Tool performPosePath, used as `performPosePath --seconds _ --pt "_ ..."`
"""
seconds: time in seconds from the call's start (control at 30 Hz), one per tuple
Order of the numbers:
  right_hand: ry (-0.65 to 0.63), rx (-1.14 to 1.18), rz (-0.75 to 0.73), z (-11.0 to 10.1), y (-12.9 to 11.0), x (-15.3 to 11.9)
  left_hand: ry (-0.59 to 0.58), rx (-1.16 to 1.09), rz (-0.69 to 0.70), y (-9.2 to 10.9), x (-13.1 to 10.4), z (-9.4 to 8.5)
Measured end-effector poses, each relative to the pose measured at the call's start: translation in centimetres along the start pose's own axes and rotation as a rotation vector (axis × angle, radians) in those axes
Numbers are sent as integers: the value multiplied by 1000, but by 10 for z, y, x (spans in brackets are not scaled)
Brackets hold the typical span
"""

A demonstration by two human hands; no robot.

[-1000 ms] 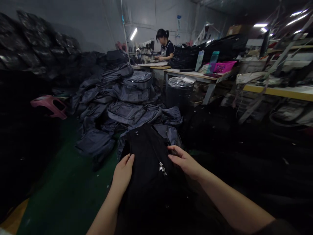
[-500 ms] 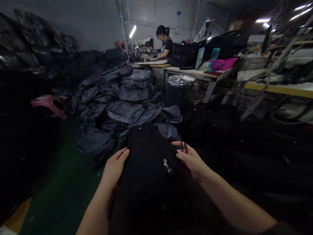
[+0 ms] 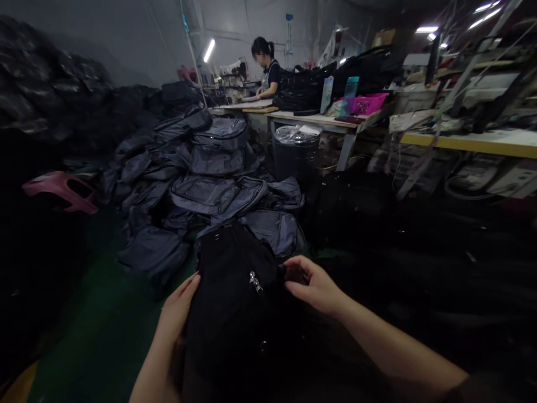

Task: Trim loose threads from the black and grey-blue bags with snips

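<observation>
Black fabric bag (image 3: 222,319), soft-sided, lies between the two hands. Long axis runs away from the wearer, far end past both hands and angled slightly left, pointing at a heap of grey-blue fabric bags (image 3: 205,193) beyond. Near end, on the wearer's side of the hands, fades into dark; its limit cannot be told.

Left hand (image 3: 178,302): grasping the bag's left edge, thumb along the top, other fingers mostly hidden.

Right hand (image 3: 316,285): at the bag's right edge, fingers bent, thumb beneath the forefinger. Too dark to tell whether cloth is pinched between them.

Shiny silver-coloured metal zipper pulls (image 3: 255,281) on the bag's upper face, between the hands, nearer the right; they slant, near end to the right.

Pink plastic stool (image 3: 62,190) well left of the left hand and farther off. Dark round bin with a clear plastic liner (image 3: 296,159) beyond the right hand. Farther past it, a co-worker in a dark top (image 3: 268,78) sits at a worktable (image 3: 232,106).
</observation>
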State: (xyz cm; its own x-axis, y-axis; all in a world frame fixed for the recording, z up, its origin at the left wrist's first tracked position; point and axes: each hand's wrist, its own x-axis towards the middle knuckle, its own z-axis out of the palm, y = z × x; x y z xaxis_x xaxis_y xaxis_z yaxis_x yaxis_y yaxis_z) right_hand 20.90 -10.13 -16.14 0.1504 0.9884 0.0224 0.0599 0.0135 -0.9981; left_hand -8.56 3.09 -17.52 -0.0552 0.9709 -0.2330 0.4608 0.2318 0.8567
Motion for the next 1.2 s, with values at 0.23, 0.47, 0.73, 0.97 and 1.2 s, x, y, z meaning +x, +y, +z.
performPosePath --seconds 0.23,0.47,0.73,0.97,1.2 --pt "93 -206 -65 21 12 -5 -52 -190 -178 11 -9 3" --pt "236 -265 -127 10 15 1 -45 -132 -162 16 -15 4" --pt "161 -272 -143 -17 17 -2 -22 -162 -201 22 -21 4" --pt "127 -285 -146 -19 15 -8 -15 -100 -163 32 -24 9" --pt "130 -247 -95 -19 18 -7 -63 -236 -148 19 -15 15"
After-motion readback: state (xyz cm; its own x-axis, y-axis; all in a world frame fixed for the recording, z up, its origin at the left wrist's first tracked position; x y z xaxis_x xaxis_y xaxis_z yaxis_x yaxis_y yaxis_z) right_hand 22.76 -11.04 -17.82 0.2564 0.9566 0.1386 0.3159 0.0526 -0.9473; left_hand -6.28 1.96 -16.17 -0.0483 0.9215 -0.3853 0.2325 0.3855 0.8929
